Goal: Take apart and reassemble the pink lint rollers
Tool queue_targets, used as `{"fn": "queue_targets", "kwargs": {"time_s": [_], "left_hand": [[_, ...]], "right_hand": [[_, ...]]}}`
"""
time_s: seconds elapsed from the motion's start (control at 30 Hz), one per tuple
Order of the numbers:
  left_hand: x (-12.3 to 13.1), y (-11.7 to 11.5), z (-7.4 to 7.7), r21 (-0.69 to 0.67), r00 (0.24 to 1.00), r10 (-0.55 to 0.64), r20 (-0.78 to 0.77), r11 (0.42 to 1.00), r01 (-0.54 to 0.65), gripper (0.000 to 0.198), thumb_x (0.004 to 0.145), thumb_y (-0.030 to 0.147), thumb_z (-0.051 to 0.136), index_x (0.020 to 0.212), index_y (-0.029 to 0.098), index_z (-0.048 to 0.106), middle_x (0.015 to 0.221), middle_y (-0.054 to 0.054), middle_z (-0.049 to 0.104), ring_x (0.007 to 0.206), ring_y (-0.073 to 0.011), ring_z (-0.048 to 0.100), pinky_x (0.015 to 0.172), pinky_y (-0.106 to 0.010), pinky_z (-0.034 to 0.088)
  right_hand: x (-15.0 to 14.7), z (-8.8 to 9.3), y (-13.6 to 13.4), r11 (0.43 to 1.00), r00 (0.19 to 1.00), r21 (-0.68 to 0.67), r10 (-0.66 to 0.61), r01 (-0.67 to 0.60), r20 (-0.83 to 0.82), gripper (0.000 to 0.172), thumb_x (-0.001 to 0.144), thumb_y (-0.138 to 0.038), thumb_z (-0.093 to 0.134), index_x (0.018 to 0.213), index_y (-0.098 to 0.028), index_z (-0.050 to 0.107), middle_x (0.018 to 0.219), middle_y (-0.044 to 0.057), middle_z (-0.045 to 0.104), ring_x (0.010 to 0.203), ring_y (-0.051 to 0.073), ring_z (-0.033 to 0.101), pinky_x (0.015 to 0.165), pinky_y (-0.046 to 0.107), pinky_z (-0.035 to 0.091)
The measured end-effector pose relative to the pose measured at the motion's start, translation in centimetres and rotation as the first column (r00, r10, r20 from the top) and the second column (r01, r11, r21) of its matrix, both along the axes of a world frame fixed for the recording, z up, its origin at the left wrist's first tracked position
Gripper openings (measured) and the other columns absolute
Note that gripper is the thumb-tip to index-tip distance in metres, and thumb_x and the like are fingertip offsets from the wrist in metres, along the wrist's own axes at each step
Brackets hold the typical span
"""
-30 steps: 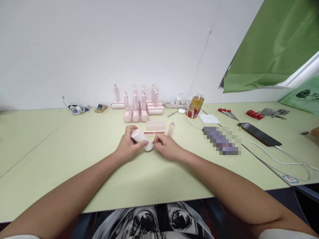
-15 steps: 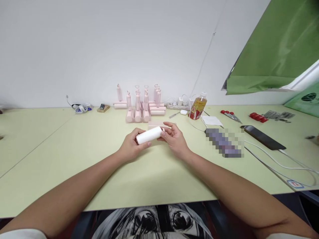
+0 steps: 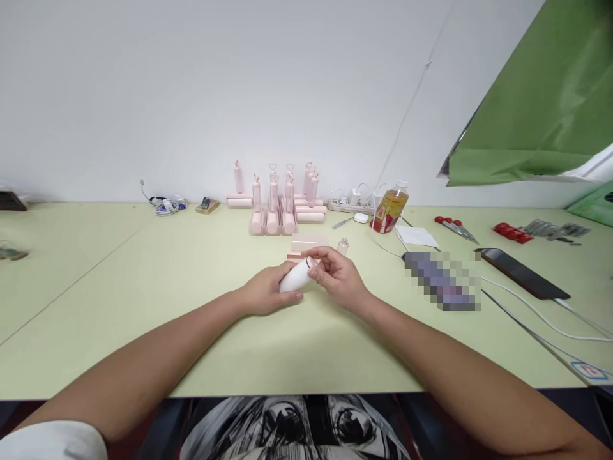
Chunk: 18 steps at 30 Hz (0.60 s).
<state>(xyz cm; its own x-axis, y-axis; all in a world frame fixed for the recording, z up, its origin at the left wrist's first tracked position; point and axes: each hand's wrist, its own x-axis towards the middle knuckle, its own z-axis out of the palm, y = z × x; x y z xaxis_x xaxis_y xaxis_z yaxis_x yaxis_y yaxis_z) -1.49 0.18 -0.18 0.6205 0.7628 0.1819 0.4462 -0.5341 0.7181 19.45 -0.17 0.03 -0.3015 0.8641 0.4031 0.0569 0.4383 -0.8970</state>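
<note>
My left hand (image 3: 268,295) wraps a pale pink cylinder (image 3: 295,276) low over the green table (image 3: 167,287). My right hand (image 3: 338,278) pinches the cylinder's far end with thumb and fingers. Just behind the hands lie a flat pink piece (image 3: 306,245) and a small clear bottle (image 3: 343,245). Farther back stand several pink rollers (image 3: 280,201) in a group against the wall.
A drink bottle (image 3: 390,207), power strip (image 3: 352,206), white paper (image 3: 417,236), red-handled tools (image 3: 454,227), a dark phone (image 3: 524,273) with white cables (image 3: 536,319) lie to the right. Coiled cable (image 3: 167,206) and a small box (image 3: 207,205) sit back left. Green sheet (image 3: 536,108) hangs upper right.
The cylinder has been turned from lying sideways to pointing away from me and lowered toward the table. My right hand has shifted onto its far end. The view has drifted left.
</note>
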Motion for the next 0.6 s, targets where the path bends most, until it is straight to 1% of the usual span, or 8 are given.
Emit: {"fn": "queue_targets", "kwargs": {"time_s": [0.17, 0.23, 0.3, 0.37, 0.43, 0.47, 0.5, 0.6], "left_hand": [[-0.15, 0.05, -0.09, -0.004, 0.999, -0.043, 0.013, 0.999, 0.043, 0.057, 0.085, 0.052, 0.057, 0.132, 0.022, 0.046, 0.101, -0.005, 0.064, 0.08, -0.0202, 0.06, 0.068, -0.029, 0.044], [-0.22, 0.11, -0.15, -0.004, 0.999, -0.048, 0.017, 0.999, 0.048, 0.056, 0.086, 0.052, 0.056, 0.132, 0.022, 0.045, 0.103, -0.005, 0.063, 0.08, -0.0199, 0.059, 0.069, -0.029, 0.045], [-0.28, 0.16, -0.19, 0.002, 0.998, -0.057, 0.017, 0.998, 0.057, 0.055, 0.086, 0.051, 0.056, 0.132, 0.022, 0.045, 0.106, -0.005, 0.063, 0.082, -0.0197, 0.059, 0.071, -0.03, 0.045], [-0.31, 0.18, -0.2, 0.011, 0.998, -0.065, 0.014, 0.998, 0.065, 0.055, 0.087, 0.051, 0.056, 0.132, 0.022, 0.045, 0.108, -0.005, 0.062, 0.084, -0.0193, 0.058, 0.072, -0.029, 0.045], [-0.31, 0.21, -0.21, 0.014, 0.997, -0.072, 0.014, 0.997, 0.072, 0.054, 0.087, 0.05, 0.057, 0.132, 0.022, 0.045, 0.109, -0.004, 0.062, 0.084, -0.019, 0.058, 0.073, -0.029, 0.045], [-0.31, 0.24, -0.23, 0.017, 0.997, -0.072, 0.016, 0.997, 0.072, 0.054, 0.087, 0.05, 0.057, 0.132, 0.022, 0.045, 0.109, -0.004, 0.062, 0.085, -0.019, 0.058, 0.073, -0.029, 0.045], [-0.3, 0.27, -0.26, 0.019, 0.997, -0.069, 0.02, 0.997, 0.069, 0.054, 0.087, 0.05, 0.057, 0.131, 0.022, 0.045, 0.109, -0.004, 0.062, 0.085, -0.0191, 0.058, 0.073, -0.029, 0.045], [-0.27, 0.4, -0.39, 0.006, 0.998, -0.055, 0.021, 0.998, 0.055, 0.054, 0.086, 0.051, 0.057, 0.13, 0.022, 0.046, 0.108, -0.005, 0.062, 0.083, -0.0194, 0.059, 0.072, -0.03, 0.045]], "right_hand": [[0.29, 0.31, -0.23, 1.0, 0.998, 0.028, 0.005, -0.007, 0.055, 0.04, 0.083, -0.044, 0.067, 0.116, -0.022, 0.064, 0.104, 0.007, 0.071, 0.074, 0.016, 0.062, 0.066, 0.03, 0.05], [0.35, 0.39, -0.2, 0.999, 0.998, 0.038, 0.002, -0.004, 0.056, 0.038, 0.084, -0.043, 0.067, 0.116, -0.023, 0.065, 0.104, 0.007, 0.071, 0.073, 0.015, 0.062, 0.065, 0.031, 0.051], [0.37, 0.47, -0.18, 0.998, 0.999, 0.062, 0.01, -0.013, 0.046, 0.033, 0.086, -0.041, 0.064, 0.114, -0.024, 0.067, 0.111, 0.007, 0.07, 0.08, 0.017, 0.064, 0.069, 0.032, 0.052], [0.38, 0.56, -0.2, 0.996, 0.999, 0.089, 0.028, -0.031, 0.037, 0.028, 0.088, -0.038, 0.062, 0.112, -0.025, 0.069, 0.118, 0.007, 0.069, 0.093, 0.02, 0.065, 0.077, 0.035, 0.053], [0.37, 0.58, -0.2, 0.994, 0.998, 0.103, 0.043, -0.047, 0.035, 0.027, 0.088, -0.037, 0.062, 0.112, -0.026, 0.069, 0.121, 0.007, 0.068, 0.102, 0.022, 0.064, 0.083, 0.037, 0.053], [0.36, 0.56, -0.19, 0.994, 0.998, 0.1, 0.046, -0.049, 0.036, 0.029, 0.088, -0.037, 0.063, 0.113, -0.026, 0.069, 0.12, 0.007, 0.068, 0.102, 0.022, 0.064, 0.083, 0.037, 0.053], [0.35, 0.5, -0.17, 0.995, 0.998, 0.09, 0.046, -0.05, 0.038, 0.03, 0.087, -0.037, 0.064, 0.115, -0.026, 0.068, 0.119, 0.007, 0.068, 0.1, 0.021, 0.065, 0.081, 0.036, 0.054], [0.28, 0.26, -0.15, 0.998, 0.999, 0.038, 0.04, -0.041, 0.029, 0.035, 0.087, -0.04, 0.063, 0.118, -0.025, 0.066, 0.118, 0.007, 0.068, 0.083, 0.017, 0.065, 0.067, 0.031, 0.055]]}}
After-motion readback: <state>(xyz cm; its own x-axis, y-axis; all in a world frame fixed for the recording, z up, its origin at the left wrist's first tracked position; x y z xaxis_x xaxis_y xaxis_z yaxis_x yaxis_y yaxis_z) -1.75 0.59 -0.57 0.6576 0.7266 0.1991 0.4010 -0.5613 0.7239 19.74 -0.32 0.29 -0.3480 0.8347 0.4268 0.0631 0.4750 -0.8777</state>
